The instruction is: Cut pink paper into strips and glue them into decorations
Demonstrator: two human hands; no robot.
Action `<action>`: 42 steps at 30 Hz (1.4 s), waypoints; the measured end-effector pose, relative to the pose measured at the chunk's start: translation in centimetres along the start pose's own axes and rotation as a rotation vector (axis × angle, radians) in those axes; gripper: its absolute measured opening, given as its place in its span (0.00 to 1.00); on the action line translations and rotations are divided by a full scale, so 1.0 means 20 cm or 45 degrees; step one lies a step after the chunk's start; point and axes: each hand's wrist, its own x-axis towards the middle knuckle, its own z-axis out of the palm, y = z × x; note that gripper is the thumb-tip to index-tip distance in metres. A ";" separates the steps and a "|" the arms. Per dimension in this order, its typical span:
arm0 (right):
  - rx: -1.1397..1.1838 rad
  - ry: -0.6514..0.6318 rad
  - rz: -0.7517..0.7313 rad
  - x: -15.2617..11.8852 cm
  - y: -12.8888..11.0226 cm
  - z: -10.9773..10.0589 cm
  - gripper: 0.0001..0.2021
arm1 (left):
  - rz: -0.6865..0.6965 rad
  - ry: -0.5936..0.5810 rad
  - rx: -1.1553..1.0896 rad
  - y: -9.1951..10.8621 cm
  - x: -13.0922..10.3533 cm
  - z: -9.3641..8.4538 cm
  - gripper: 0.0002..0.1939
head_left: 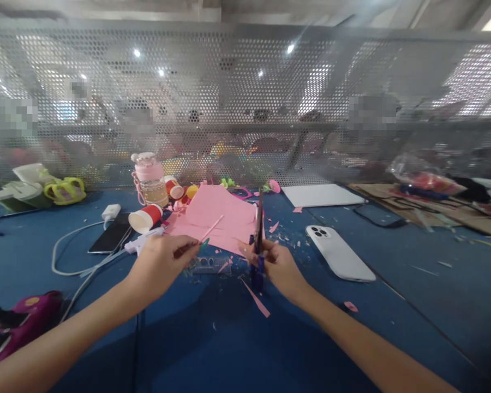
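A thin, straight strip of pink paper (pixel 213 227) is pinched between the fingertips of my left hand (pixel 157 262), pointing up and to the right. Something small and green shows near its lower end. My right hand (pixel 284 273) is closed around scissors (pixel 259 218) with dark blue handles, held upright with the blades pointing away from me. The scissors and the strip are apart. Behind both hands lie sheets of pink paper (pixel 207 210). Below them is a clear plastic stencil ruler (pixel 210 266), and a pink paper scrap (pixel 257 299) lies below the scissors.
On the left are a white glue gun (pixel 141 240), a black phone (pixel 113 233), a red paper cup (pixel 151 214) and a pink-lidded bottle (pixel 150 183). A white phone (pixel 339 254) lies at right, white paper (pixel 323 195) behind it. A perforated metal screen (pixel 245 98) borders the blue table.
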 end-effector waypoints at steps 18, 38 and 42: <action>0.066 -0.184 -0.045 -0.05 -0.05 0.01 0.22 | 0.201 0.254 0.128 0.00 -0.01 0.02 0.07; -1.488 0.541 -0.876 -0.11 -0.03 0.05 0.20 | -0.681 -0.087 -1.189 0.10 -0.06 0.13 0.07; -1.501 0.510 -0.874 -0.11 -0.02 0.05 0.20 | -0.710 -0.148 -1.292 0.11 -0.08 0.15 0.10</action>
